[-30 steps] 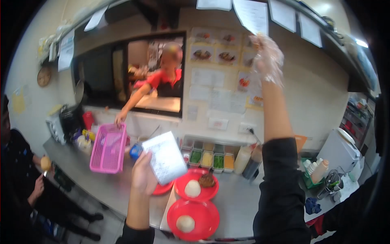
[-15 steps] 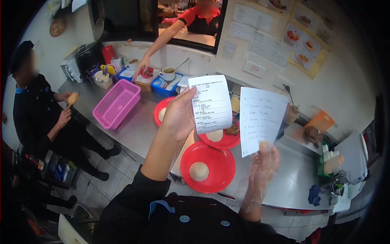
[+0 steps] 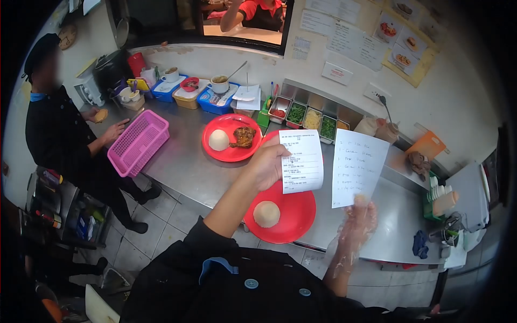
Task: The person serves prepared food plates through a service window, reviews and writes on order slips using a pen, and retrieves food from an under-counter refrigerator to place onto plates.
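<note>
My left hand (image 3: 269, 168) is closed on a printed receipt (image 3: 301, 167), pinching its left edge with the thumb across the paper. To its right, my right hand (image 3: 358, 220), in a clear plastic glove, grips the bottom of a handwritten order slip (image 3: 360, 167). Both papers are held up over the counter, apart from each other. Below them is a red plate (image 3: 296, 226) with a mound of rice (image 3: 266, 214). Farther back, another red plate (image 3: 215, 153) holds rice (image 3: 218, 140) and a browned piece of meat (image 3: 244, 137). The receipt and left hand partly hide a third red plate.
A pink basket (image 3: 139, 142) stands at the left, near a co-worker (image 3: 59, 118) holding food. Metal ingredient trays (image 3: 312, 119), blue tubs (image 3: 215, 107) and cups line the wall. Someone in red and black (image 3: 261, 13) is behind the window. Green holder with cups (image 3: 439, 202) at the right.
Both papers have shifted right in view, the receipt also lower. The person at the window has withdrawn an arm from the counter tubs. The co-worker's one hand now reaches toward the pink basket.
</note>
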Motion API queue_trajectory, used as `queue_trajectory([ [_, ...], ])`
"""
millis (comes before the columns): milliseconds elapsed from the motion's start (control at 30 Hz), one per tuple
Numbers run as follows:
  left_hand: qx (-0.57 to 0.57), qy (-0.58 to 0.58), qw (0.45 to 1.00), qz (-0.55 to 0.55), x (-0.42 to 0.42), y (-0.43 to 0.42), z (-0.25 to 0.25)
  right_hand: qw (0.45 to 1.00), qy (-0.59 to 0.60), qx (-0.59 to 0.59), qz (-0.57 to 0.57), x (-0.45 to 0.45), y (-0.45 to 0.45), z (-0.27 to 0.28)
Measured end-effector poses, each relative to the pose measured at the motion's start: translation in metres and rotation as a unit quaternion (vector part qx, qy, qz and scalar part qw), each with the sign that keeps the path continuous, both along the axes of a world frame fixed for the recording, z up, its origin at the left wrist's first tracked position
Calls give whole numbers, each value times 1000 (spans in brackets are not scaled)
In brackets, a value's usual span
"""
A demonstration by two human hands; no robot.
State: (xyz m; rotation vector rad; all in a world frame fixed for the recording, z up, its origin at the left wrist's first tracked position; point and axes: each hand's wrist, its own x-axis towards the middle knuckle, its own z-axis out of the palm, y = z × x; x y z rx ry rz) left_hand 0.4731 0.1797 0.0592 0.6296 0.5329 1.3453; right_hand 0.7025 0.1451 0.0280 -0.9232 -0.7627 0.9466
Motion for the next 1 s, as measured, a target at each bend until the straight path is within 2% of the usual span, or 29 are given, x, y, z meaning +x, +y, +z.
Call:
queue_trajectory([
  [100,29,28,999,34,0,2,9,1000,5,6,-8,-4,-3,5],
  [433,25,19,999,18,-1,6,2,1000,-10,-14,-8,-2,-4,3],
  [633,25,46,996,73,7,7,-19,999,-16,-17,39,-19,-2,-6],
  [733,-3,14,991,136,15,4,-33,997,2,-23,78,-61,3,-6],
  [800,68,124,952,272,4,1,-40,979,-29,-20,200,-80,21,-15],
  [833,59,82,953,284,-12,-4,-42,978,-30,-16,206,-94,30,-14],
  [900,53,162,905,389,-45,-7,-56,956,-1,23,292,-126,47,-12],
  [933,52,162,905,390,-58,-11,-61,956,-1,22,293,-141,55,-15],
  [1000,-1,240,842,482,-81,-17,-60,906,-103,-4,411,-174,79,-31],
])
